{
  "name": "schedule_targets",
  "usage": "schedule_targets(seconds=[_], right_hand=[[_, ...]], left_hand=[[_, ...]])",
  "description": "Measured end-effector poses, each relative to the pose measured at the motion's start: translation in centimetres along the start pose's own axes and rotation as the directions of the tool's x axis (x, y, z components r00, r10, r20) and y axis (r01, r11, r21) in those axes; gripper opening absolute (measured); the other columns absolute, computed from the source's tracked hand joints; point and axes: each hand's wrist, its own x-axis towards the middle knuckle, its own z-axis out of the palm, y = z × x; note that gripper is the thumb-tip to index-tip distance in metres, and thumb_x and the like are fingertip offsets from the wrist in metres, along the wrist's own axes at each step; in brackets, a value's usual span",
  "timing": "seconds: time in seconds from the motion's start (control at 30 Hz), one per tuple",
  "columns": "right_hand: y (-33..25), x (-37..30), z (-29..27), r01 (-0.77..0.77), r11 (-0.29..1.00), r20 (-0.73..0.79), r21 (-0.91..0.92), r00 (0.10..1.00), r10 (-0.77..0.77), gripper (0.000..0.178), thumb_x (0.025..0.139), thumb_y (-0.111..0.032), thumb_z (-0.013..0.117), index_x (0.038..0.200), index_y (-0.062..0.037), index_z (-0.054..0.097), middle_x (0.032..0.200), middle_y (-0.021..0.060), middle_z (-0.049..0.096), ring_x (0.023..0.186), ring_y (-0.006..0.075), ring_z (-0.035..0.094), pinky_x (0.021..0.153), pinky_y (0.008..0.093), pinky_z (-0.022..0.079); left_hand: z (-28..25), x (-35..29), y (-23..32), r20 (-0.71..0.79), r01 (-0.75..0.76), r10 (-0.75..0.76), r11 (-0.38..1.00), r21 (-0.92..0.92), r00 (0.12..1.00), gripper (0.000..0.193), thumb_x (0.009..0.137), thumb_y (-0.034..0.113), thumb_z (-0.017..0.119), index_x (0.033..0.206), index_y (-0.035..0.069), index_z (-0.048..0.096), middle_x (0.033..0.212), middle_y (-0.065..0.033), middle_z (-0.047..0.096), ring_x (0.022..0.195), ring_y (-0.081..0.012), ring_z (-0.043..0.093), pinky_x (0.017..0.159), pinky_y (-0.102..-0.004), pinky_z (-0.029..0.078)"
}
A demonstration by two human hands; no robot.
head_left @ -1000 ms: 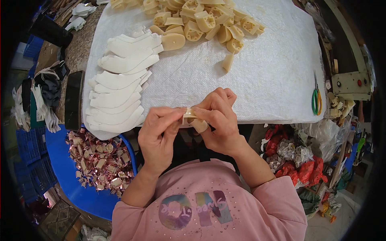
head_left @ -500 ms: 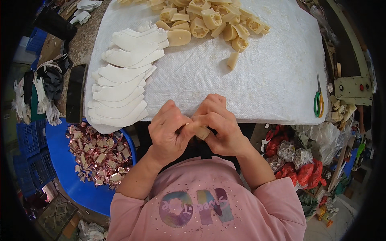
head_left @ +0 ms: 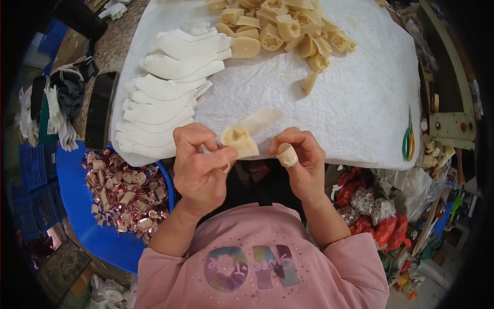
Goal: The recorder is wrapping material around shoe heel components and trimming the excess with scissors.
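My left hand point(head_left: 198, 167) pinches a beige plastic shoe heel point(head_left: 242, 146), its hollowed end up, above the near edge of the table. A blurred whitish strip point(head_left: 260, 119) slants up to the right behind the heel; whether it is fixed to it I cannot tell. My right hand point(head_left: 303, 159) is a little to the right, apart from the heel. Its fingers are curled toward the thumb, whose tip wears a cream wrap point(head_left: 286, 154). Anything between those fingertips is hidden. Overlapping white curved pieces point(head_left: 164, 105) lie in a row left of my hands.
A pile of beige heels point(head_left: 288, 28) lies at the far side of the white-covered table point(head_left: 360, 103). Scissors point(head_left: 408, 141) rest at its right edge. A phone point(head_left: 101, 116) lies left. Shiny pink pieces point(head_left: 128, 190) fill a blue basin point(head_left: 77, 206). Red plastic bags point(head_left: 383, 232) are at right.
My hands were together and have parted, the left going left and the right going right. The heel and the pale strip now show. The view has shifted slightly.
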Motion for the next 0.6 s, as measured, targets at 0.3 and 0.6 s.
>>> schedule_targets(seconds=[0.3, 0.6], right_hand=[[-1.1, -1.5, 1.2, -0.184, 0.788, -0.075, 0.587, 0.957, 0.279, 0.025, 0.096, -0.018, 0.044, 0.107, 0.0037, 0.049, 0.105, 0.0154, 0.059, 0.094, 0.0168, 0.059, 0.082, 0.0313, 0.050], [-2.2, -1.1, 0.6, -0.272, 0.913, -0.004, 0.303, 0.958, 0.287, 0.025, 0.091, -0.010, 0.043, 0.107, 0.0035, 0.056, 0.098, 0.0127, 0.064, 0.082, 0.0130, 0.061, 0.070, 0.0240, 0.048]], left_hand=[[1.2, -0.4, 1.0, 0.143, -0.108, 0.136, 0.977, -0.186, 0.980, 0.032, 0.063, -0.014, 0.063, 0.090, 0.001, 0.058, 0.091, -0.0136, 0.056, 0.080, -0.0284, 0.060, 0.065, -0.0351, 0.051], [1.6, 0.2, 1.7, 0.276, -0.285, 0.228, 0.939, 0.190, 0.934, 0.019, 0.064, -0.006, 0.063, 0.082, -0.002, 0.057, 0.086, -0.0116, 0.054, 0.070, -0.0236, 0.054, 0.054, -0.0316, 0.041]])
